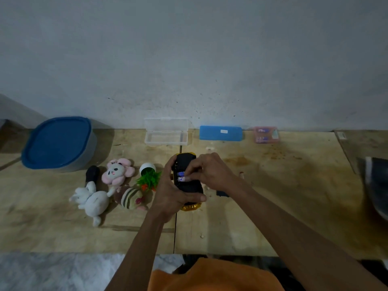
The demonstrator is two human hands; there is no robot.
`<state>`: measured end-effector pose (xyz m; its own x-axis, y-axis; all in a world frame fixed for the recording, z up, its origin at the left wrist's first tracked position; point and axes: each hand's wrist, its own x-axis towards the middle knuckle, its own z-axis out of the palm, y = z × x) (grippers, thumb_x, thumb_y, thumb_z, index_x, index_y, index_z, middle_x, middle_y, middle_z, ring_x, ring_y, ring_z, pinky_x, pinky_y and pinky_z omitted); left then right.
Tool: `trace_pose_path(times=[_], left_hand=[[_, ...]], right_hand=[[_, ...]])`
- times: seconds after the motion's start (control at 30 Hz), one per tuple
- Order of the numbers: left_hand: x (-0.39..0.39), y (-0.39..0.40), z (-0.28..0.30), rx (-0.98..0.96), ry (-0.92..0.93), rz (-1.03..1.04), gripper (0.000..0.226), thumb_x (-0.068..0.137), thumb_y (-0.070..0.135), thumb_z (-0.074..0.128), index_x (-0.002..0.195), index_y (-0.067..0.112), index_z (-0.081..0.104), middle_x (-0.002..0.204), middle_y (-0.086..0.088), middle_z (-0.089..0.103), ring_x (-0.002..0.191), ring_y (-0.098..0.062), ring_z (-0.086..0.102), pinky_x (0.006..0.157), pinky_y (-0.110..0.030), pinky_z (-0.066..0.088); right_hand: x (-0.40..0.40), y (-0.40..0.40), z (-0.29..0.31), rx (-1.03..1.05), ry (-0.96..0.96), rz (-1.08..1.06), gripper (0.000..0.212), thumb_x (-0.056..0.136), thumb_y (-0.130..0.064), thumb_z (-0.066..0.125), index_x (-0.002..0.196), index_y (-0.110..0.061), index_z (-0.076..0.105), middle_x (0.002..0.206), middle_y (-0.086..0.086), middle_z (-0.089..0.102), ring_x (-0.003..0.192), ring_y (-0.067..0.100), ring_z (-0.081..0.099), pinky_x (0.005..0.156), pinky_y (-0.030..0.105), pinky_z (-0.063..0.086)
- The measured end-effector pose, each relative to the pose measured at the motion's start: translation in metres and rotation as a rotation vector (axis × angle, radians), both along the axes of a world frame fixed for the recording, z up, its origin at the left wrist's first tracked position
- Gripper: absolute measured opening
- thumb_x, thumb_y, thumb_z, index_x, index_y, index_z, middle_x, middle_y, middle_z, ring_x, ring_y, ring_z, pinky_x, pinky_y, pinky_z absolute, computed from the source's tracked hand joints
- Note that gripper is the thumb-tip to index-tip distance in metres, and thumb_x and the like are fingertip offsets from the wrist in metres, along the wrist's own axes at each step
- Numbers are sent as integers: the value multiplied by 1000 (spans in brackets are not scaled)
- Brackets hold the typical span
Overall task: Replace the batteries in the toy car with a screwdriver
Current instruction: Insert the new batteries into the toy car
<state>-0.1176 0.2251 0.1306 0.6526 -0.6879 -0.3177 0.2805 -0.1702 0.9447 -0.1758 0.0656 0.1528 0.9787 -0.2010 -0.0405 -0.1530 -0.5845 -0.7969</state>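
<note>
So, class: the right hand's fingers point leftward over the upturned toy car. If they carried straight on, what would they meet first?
Probably the batteries in the toy car, which the right hand already seems to touch; beyond them, the left hand. Depth is unclear.

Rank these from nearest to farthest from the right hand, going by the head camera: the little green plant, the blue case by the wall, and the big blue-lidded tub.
Measured from the right hand:
1. Green plant, just left, beyond the toy car.
2. Blue case, straight back against the wall.
3. Blue-lidded tub, far left.
</note>
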Motion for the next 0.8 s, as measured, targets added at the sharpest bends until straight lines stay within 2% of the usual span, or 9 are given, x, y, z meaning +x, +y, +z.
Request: trace_pose_path(times=[0.07,0.17,0.27,0.33,0.4,0.5,0.6,0.67,0.8], left_hand=[[2,2,-3,-3,-30,23,127,45,-18,91,148,30,33,137,15,53,115,-8,64,79,-30,61],[7,10,-14,23,-43,33,120,45,-18,90,138,37,38,121,29,59,102,1,67,72,-25,60],[7,22,-28,68,-45,37,121,40,-8,95,137,39,39,127,18,59,105,-11,69,74,-31,61],[3,26,-38,89,-24,41,129,39,-7,96,144,35,35,138,8,54,108,-18,69,76,-35,61],[-2,28,-47,102,-19,47,128,42,-11,95,144,35,34,140,5,52,111,-17,67,76,-33,61],[-8,29,-55,140,-19,24,128,46,-8,96,147,35,31,141,18,50,119,-11,63,81,-33,61],[-9,30,-60,169,1,19,127,49,-6,96,146,38,27,121,46,48,110,9,62,81,-26,59],[-10,31,-61,184,-1,16,130,48,0,97,152,32,24,123,45,44,112,11,58,87,-27,57],[-10,37,-61,203,21,28,138,42,11,99,155,31,24,133,36,44,121,-5,60,91,-37,58]], right_hand=[[-3,-7,-9,185,-57,-214,10,78,-12,82,87,-11,79,78,-7,73,70,-1,63,71,13,50],[-10,-26,-28,260,-129,-631,8,82,-8,79,90,-8,77,83,-1,75,73,4,66,74,15,54],[-22,-38,-58,186,51,-806,10,86,-6,75,94,-1,74,90,6,73,77,9,62,65,0,44],[-29,-35,-86,124,215,-783,10,86,-6,72,93,0,75,93,9,73,83,13,62,63,2,41],[-34,-29,-112,39,298,-686,13,81,-10,66,85,-2,75,91,14,74,86,23,67,69,14,43],[-36,-20,-140,-183,402,-464,21,73,-16,56,82,-13,75,89,11,71,91,33,65,76,35,52],[-36,-17,-149,-455,375,-265,21,86,-11,62,100,-16,77,115,4,67,114,32,51,87,41,47],[-33,-19,-151,-571,363,-142,21,90,-16,64,107,-19,76,119,1,66,117,31,47,88,43,43],[-28,-27,-154,-664,331,-18,18,89,-20,67,103,-21,77,108,0,71,113,29,48,85,43,41]])
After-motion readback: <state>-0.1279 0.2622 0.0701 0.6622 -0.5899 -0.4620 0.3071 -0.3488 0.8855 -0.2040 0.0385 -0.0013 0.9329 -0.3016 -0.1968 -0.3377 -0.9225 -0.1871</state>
